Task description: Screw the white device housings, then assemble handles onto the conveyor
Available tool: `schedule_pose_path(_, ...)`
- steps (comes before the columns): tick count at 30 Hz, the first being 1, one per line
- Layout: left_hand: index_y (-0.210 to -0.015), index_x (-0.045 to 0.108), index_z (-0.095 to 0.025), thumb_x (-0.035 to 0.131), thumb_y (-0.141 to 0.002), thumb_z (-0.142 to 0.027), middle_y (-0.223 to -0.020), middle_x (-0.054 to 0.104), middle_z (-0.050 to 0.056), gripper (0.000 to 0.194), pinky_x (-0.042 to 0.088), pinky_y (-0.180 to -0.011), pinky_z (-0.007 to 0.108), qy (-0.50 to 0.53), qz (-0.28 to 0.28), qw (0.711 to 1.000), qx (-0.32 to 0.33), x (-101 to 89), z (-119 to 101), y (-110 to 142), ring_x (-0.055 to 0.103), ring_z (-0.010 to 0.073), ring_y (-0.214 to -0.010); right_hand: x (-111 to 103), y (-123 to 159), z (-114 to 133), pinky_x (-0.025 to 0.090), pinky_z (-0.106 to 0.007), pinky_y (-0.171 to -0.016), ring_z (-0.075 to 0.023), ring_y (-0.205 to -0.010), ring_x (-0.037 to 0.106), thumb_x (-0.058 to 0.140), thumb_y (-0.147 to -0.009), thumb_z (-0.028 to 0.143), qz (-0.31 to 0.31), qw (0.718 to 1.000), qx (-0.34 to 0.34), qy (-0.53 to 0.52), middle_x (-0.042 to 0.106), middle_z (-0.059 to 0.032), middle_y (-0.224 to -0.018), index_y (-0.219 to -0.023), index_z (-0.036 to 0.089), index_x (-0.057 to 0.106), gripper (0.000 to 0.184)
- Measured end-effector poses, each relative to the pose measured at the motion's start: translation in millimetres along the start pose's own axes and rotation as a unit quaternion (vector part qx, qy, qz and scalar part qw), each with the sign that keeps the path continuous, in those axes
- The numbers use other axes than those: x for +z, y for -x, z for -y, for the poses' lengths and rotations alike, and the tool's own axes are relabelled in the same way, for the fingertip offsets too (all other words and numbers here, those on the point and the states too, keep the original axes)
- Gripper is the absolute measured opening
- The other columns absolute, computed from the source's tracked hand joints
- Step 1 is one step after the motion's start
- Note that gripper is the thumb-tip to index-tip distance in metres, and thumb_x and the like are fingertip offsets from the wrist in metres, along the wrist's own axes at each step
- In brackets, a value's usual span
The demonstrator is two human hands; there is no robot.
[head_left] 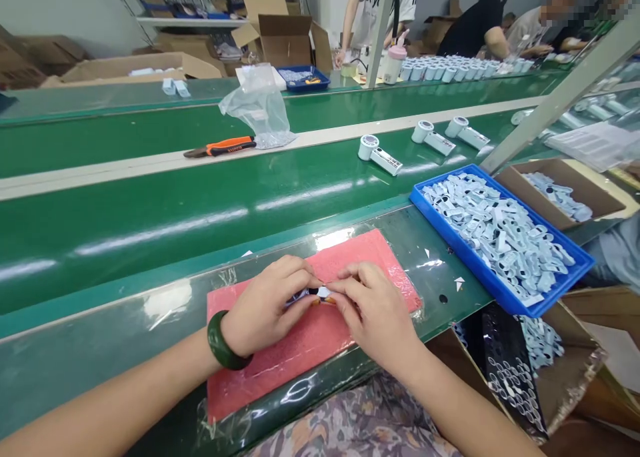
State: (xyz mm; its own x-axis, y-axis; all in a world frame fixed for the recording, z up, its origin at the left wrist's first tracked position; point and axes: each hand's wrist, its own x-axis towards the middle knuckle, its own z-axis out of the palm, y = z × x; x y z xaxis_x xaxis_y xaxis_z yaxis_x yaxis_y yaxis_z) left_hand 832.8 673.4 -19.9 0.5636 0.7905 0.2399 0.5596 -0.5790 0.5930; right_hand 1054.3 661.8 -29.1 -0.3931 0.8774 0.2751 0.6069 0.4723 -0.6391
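Here, from left to right: orange-handled pliers (220,147) lie across a pale strip of the green conveyor counter (150,243). The left hand (265,307), a green bangle (225,341) at its wrist, and the right hand (375,317) hover low over a pink mat (360,260), both pinching a small white-and-dark part (314,295) between their fingers — mostly hidden, its exact form unclear. Farther along the counter, three white capped units (423,137) lie apart in a row, apparently assembled. A blue tray (465,257) is heaped with pale loose pieces (500,237) — many are left — and a cardboard box (560,193) holds more.
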Motion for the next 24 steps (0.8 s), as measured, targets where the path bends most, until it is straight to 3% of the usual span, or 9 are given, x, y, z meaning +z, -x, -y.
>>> schedule_pose_path(3,-0.106,0.066,-0.019,0.05,-0.105,-0.026,-0.101,0.065,0.007,0.017,0.05,-0.083,0.038,-0.006,0.0,1.0,0.003,-0.8,-0.9,-0.7,0.059,0.0227,-0.096,6.2,1.6,-10.2,0.052,-0.039,-0.092,-0.0222,-0.106,0.066,0.058,-0.101,0.024,0.006,0.995,0.038,-0.09,0.072,-0.0059,-0.109,-0.106,0.024,0.074,0.017)
schedule_pose_path(6,-0.105,0.065,-0.021,0.052,-0.104,-0.024,-0.103,0.066,0.007,0.013,0.051,-0.085,0.038,-0.024,-0.001,0.999,0.033,-5.6,-7.6,3.1,0.061,0.0222,-0.098,0.8,3.1,-12.5,0.051,-0.044,-0.099,-0.0242,-0.113,0.065,0.063,-0.098,0.027,0.067,0.987,0.083,-0.122,0.071,-0.0067,-0.122,-0.131,0.024,0.065,0.032)
schedule_pose_path(8,-0.102,0.063,-0.021,0.054,-0.104,-0.025,-0.107,0.067,0.007,0.01,0.052,-0.091,0.041,-0.046,0.001,0.997,0.054,-6.6,-15.2,9.6,0.063,0.0233,-0.103,-7.2,4.4,-8.9,0.047,-0.049,-0.105,-0.0278,-0.121,0.061,0.067,-0.096,0.029,0.131,0.984,0.075,-0.099,0.067,-0.0093,-0.132,-0.142,0.022,0.057,0.048)
schedule_pose_path(11,-0.112,0.061,-0.021,0.055,-0.104,-0.028,-0.117,0.069,0.009,0.013,0.049,-0.102,0.05,-0.097,0.015,0.994,0.041,-0.6,-26.5,20.9,0.063,0.0276,-0.115,-14.3,6.0,-2.4,0.045,-0.05,-0.105,-0.0279,-0.118,0.06,0.069,-0.094,0.026,0.208,0.975,0.034,-0.076,0.067,-0.0082,-0.127,-0.136,0.022,0.062,0.042)
schedule_pose_path(13,-0.12,0.058,-0.02,0.051,-0.104,-0.026,-0.12,0.07,0.01,0.018,0.047,-0.106,0.055,-0.129,0.016,0.991,0.014,6.0,-30.9,25.6,0.063,0.03,-0.12,-12.2,6.7,-0.9,0.045,-0.049,-0.102,-0.0267,-0.115,0.06,0.065,-0.095,0.022,0.209,0.975,0.023,-0.071,0.067,-0.0076,-0.123,-0.132,0.021,0.064,0.036)
schedule_pose_path(17,-0.117,0.058,-0.021,0.046,-0.105,-0.022,-0.117,0.072,0.008,0.017,0.049,-0.103,0.056,-0.142,0.003,0.99,0.0,12.1,-30.9,25.1,0.065,0.0296,-0.117,-2.3,9.1,-5.4,0.044,-0.049,-0.099,-0.028,-0.116,0.058,0.058,-0.098,0.02,0.174,0.983,0.021,-0.053,0.067,-0.0091,-0.123,-0.134,0.02,0.062,0.037)
schedule_pose_path(24,-0.119,0.058,-0.017,0.058,-0.102,-0.032,-0.117,0.069,0.011,0.023,0.048,-0.103,0.055,-0.196,0.035,0.98,0.017,6.2,-30.6,23.0,0.057,0.0335,-0.121,0.1,18.1,-10.8,0.043,-0.049,-0.101,-0.0293,-0.119,0.057,0.065,-0.094,0.025,0.157,0.986,-0.012,-0.053,0.065,-0.0102,-0.13,-0.139,0.02,0.057,0.045)
